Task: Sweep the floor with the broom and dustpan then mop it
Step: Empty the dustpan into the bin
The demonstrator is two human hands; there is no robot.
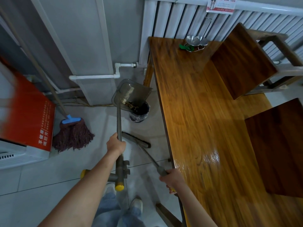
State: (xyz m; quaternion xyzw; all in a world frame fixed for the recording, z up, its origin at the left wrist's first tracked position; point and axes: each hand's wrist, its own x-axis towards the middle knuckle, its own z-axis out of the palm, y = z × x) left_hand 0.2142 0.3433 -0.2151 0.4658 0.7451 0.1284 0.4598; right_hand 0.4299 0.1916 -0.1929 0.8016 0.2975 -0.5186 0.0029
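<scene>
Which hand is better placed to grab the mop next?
Left. The mop leans on the left side, nearer the left hand, though that hand grips the dustpan handle; the right hand holds the broom.

Tiled floor [41, 174] w/ mop [73, 136], bin [139, 114], broom head [136, 139]; table [205, 128] w/ ladles [196, 40].

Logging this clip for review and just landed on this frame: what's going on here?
A person is emptying sweepings. The left hand grips the long handle of the dustpan, which is tilted over a small bin beside the wooden table, with debris at its lip. The right hand holds the broom, its head resting on the tiled floor. The mop leans unused by the wall, so mopping has not begun.
</scene>
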